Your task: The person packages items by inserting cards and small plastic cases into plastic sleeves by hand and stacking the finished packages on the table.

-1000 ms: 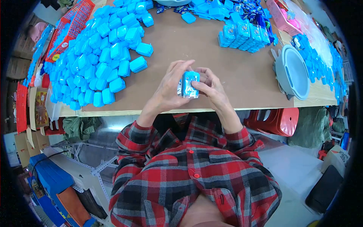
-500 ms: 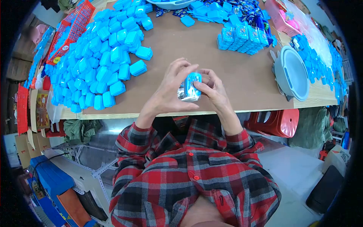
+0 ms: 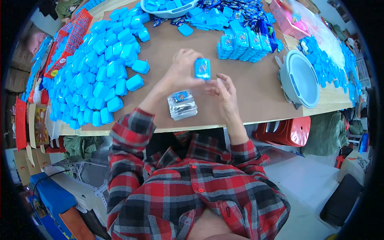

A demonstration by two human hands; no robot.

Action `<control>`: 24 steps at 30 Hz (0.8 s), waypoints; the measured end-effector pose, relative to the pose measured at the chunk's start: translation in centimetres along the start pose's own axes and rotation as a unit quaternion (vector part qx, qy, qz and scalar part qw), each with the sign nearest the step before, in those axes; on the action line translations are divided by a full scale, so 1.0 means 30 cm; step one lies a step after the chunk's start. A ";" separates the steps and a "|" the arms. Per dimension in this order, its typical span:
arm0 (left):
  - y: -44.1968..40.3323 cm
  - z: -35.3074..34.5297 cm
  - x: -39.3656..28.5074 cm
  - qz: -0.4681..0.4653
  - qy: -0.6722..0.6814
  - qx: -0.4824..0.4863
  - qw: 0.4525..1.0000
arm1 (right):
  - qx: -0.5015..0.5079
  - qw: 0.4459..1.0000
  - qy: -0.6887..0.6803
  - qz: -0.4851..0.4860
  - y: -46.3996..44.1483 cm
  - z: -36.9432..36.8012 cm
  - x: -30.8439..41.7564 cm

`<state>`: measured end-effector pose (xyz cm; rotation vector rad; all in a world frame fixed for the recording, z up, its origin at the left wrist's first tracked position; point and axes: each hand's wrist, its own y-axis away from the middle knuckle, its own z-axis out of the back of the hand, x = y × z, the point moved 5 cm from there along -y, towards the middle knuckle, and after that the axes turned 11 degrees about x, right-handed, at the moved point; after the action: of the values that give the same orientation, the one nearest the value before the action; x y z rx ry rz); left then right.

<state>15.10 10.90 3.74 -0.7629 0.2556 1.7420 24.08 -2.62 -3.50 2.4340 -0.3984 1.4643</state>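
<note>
Above the brown table top (image 3: 168, 44), the left hand (image 3: 182, 72) pinches a small blue box (image 3: 202, 69) between thumb and fingers, and the right hand (image 3: 224, 94) is just beside it, fingers bent and loosely spread.

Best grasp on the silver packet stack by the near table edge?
Likely from above, fingers across the left and right edges of the silver packet stack. It lies flat on the table, its layers unevenly fanned, so pinching one edge could leave packets behind.
</note>
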 end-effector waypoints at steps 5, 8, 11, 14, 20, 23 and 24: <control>-0.185 -0.027 0.136 0.032 0.009 -0.009 0.999 | -0.059 0.998 -0.019 0.021 0.013 0.103 -0.016; -0.271 -0.030 0.181 0.048 0.063 -0.021 0.997 | -0.082 0.996 -0.035 0.029 0.018 0.142 -0.009; -0.356 0.000 0.130 0.017 0.072 -0.018 0.997 | -0.084 0.996 -0.030 0.024 0.017 0.170 -0.018; -0.413 0.011 0.087 -0.010 0.078 -0.020 0.997 | -0.078 0.996 -0.025 0.018 0.012 0.181 -0.020; -0.481 -0.054 0.085 0.009 0.086 0.009 0.996 | -0.073 0.997 -0.028 0.014 0.014 0.182 -0.020; -0.483 -0.068 0.099 0.036 0.076 0.037 0.996 | -0.062 0.997 -0.032 0.013 0.013 0.180 -0.025; -0.479 -0.067 0.095 0.038 0.075 0.038 0.996 | -0.061 0.997 -0.033 0.012 0.013 0.180 -0.027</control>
<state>28.74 16.62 3.49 -0.8393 0.4552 1.7376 27.97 -4.89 -6.62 2.3935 -0.5181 1.3292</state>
